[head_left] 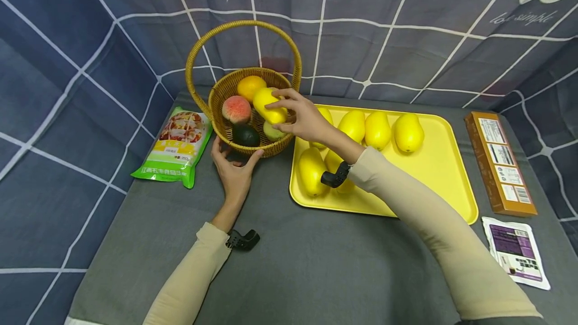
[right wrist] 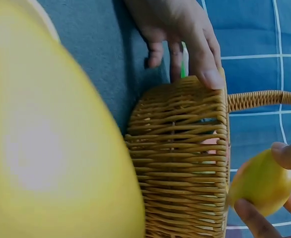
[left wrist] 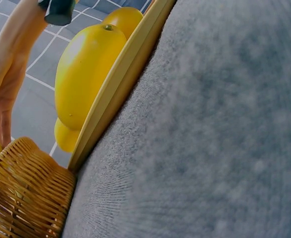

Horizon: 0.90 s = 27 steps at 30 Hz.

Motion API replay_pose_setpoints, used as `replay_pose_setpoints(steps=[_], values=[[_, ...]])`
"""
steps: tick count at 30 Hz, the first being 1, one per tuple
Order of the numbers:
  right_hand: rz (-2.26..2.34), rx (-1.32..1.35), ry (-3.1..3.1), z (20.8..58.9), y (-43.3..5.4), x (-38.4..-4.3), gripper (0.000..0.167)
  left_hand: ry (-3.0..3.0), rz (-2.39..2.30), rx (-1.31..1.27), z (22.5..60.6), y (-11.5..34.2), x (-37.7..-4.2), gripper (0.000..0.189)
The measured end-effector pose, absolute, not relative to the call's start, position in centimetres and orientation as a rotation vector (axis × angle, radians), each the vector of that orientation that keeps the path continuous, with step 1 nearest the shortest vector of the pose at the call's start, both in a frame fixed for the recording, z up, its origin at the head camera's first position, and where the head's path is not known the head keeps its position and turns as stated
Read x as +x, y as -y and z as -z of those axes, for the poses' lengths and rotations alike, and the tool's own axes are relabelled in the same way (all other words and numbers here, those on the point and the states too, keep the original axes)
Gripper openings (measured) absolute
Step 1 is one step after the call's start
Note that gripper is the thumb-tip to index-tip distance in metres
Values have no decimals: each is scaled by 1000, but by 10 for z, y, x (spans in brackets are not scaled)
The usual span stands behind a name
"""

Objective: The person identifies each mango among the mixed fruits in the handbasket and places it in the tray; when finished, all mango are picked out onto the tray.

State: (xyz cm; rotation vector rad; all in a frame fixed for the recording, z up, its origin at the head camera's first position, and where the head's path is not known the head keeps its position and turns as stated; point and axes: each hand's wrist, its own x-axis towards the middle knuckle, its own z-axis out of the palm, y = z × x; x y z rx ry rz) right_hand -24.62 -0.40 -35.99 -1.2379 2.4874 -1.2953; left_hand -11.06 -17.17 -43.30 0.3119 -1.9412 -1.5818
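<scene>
My right hand (head_left: 309, 118) pinches a yellow mango (head_left: 265, 100) over the woven basket (head_left: 270, 152), with thumb and fingertips on its sides. The right wrist view shows this mango (right wrist: 262, 183) yellow-green with a reddish tinge, close beside the rim. At the basket's near left side, my left hand (head_left: 235, 177) grips the wall, thumb and fingers spread around its curve. One fingertip of it lies at the rim in the right wrist view. Inside the basket are a peach (head_left: 236, 109), an orange (head_left: 251, 87), a dark avocado (head_left: 246, 135) and a pale green fruit (head_left: 273, 132).
Several more yellow fruits (head_left: 378, 129) lie on a yellow tray (head_left: 433, 174) right of the basket, under my right forearm. A green food packet (head_left: 176, 144) sits at left. Far right are a brown box (head_left: 500, 162) and a white-purple pouch (head_left: 516, 251). The tall basket handle (head_left: 244, 23) arches upward.
</scene>
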Motion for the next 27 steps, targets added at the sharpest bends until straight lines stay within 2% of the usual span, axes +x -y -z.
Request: replay_pose_setpoints(steps=[27], values=[[1562,-1078,-2571,363,-62,-194,42,1949,1593,346,431,169,-108,93]])
